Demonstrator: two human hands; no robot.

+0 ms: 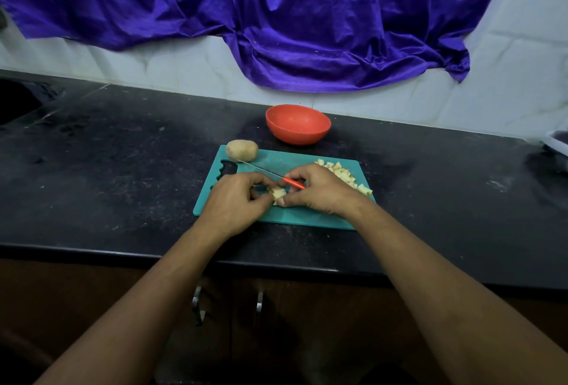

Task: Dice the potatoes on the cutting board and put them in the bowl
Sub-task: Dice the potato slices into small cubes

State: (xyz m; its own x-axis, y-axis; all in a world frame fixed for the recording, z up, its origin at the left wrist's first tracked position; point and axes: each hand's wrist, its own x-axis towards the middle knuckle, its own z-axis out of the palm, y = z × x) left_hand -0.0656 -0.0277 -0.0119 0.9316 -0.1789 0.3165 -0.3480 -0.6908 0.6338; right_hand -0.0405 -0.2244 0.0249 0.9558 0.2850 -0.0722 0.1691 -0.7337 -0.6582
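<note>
A teal cutting board (307, 217) lies on the black counter. In its middle, my left hand (236, 197) and my right hand (319, 189) both pinch a small cluster of cut potato pieces (278, 192). A knife (270, 173) with a red handle lies on the board just behind my fingers, blade pointing left. A whole unpeeled potato (242, 151) sits at the board's far left corner. A pile of diced potato (345, 174) covers the board's right side. The red bowl (297, 123) stands behind the board with nothing visible inside.
A purple cloth (276, 21) hangs over the white tiled wall behind the counter. A sink recess (15, 101) opens at the far left. A white object (558, 143) sits at the right edge. Cabinet handles (198, 300) are below the counter's front edge.
</note>
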